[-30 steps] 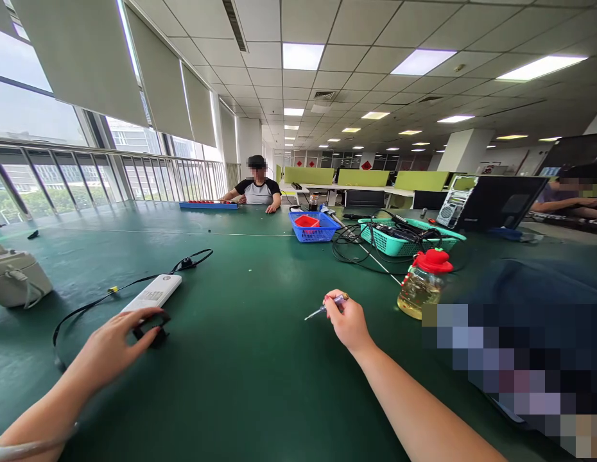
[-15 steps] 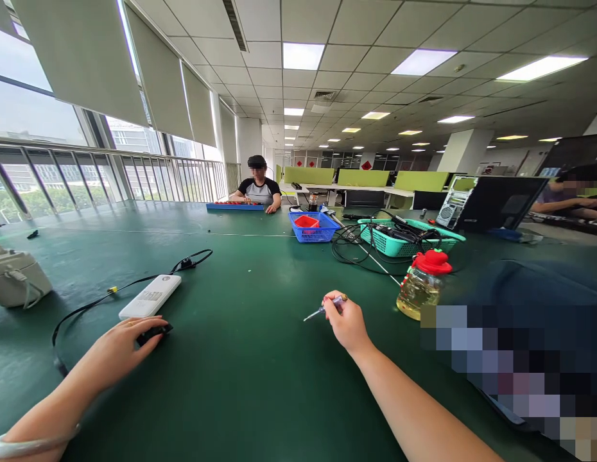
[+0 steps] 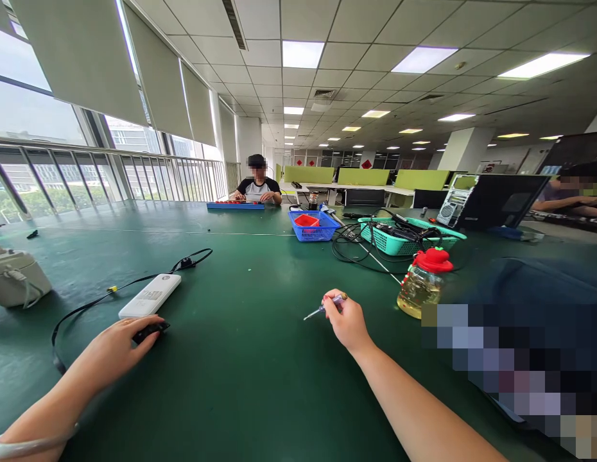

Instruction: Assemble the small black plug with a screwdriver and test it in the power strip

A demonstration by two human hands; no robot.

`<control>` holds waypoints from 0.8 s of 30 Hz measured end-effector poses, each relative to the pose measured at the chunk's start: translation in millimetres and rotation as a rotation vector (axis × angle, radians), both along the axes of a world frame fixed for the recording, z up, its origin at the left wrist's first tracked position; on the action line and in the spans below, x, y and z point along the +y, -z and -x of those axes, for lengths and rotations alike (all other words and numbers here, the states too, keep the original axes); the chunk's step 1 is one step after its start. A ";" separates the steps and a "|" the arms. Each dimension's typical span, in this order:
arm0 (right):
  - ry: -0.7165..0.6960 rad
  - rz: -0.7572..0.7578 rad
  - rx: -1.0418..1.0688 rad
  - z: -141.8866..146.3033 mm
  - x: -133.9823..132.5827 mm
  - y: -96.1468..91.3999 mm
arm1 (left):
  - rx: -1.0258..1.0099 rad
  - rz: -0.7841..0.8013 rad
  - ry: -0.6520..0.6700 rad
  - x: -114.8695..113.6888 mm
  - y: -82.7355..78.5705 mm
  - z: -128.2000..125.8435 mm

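A small screwdriver (image 3: 316,314) with a clear purplish handle is pinched in my right hand (image 3: 349,323). Its metal tip points left and slightly down, just above or at the green table (image 3: 241,385); contact cannot be made out. My left hand (image 3: 116,350) has its fingers wrapped over a small black object (image 3: 151,331), whose kind is partly hidden by the fingers. Just beyond that hand lies a white power bank (image 3: 151,295), and a black cable (image 3: 86,307) curves around its left side.
A red-lidded jar (image 3: 421,289) of yellow liquid stands at the right. Behind it are a green basket (image 3: 389,244) of cables and a blue basket (image 3: 314,235). A beige case (image 3: 19,276) sits far left. Across the table a person (image 3: 257,186) sits at a blue tray (image 3: 235,206).
My left hand has shifted slightly left, with the black object in it. My right hand holds the screwdriver almost still. The person opposite has drawn a hand in toward the blue tray.
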State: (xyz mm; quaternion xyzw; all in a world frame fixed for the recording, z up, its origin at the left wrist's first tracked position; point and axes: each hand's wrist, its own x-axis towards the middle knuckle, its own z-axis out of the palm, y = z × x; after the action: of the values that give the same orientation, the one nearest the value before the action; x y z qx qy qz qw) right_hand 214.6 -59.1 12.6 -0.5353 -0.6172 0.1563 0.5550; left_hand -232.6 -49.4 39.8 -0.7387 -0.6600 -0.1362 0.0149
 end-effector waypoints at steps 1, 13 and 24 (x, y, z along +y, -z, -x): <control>0.000 0.000 -0.002 -0.1 0.1 0.2 | 0.004 -0.010 -0.001 0.4 1.2 0.8; -0.004 0.003 0.006 0.6 -0.9 -1.0 | 0.066 -0.038 0.024 -1.3 -0.1 -3.3; -0.007 0.005 0.021 0.7 -0.9 -1.3 | 0.048 -0.013 0.150 12.8 27.5 8.5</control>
State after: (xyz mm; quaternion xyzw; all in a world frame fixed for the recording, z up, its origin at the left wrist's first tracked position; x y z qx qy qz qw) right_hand 213.9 -60.0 13.9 -0.5327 -0.6129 0.1654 0.5597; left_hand -241.2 -36.5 12.2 -0.7890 -0.6013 -0.1235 0.0250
